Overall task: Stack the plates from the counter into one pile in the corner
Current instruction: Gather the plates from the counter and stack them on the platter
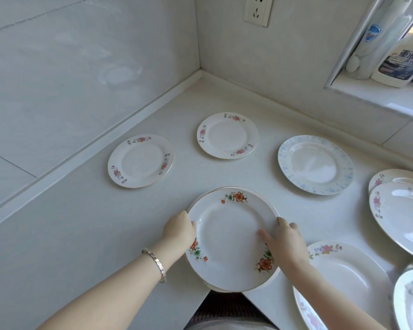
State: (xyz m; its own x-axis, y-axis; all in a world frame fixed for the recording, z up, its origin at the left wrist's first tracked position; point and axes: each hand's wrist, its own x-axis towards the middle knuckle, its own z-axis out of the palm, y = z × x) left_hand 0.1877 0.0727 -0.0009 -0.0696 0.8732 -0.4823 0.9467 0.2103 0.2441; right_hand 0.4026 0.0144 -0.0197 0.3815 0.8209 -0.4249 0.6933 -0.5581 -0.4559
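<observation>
A small pile of white plates with orange flowers (229,236) sits at the counter's front edge, partly overhanging it. My left hand (180,228) grips the pile's left rim and my right hand (283,244) grips its right rim, thumb on the top plate. Beyond it lie two small pink-flowered plates, one to the left (140,161) and one nearer the corner (227,135). A larger blue-patterned plate (315,165) lies at the right. Several more pink-flowered plates (401,210) crowd the right edge, with a big one (343,277) under my right forearm.
The white counter (81,234) meets tiled walls at the corner (200,70). A wall socket (258,10) sits above the corner. Two cleaner bottles (401,58) stand on a window ledge at the upper right.
</observation>
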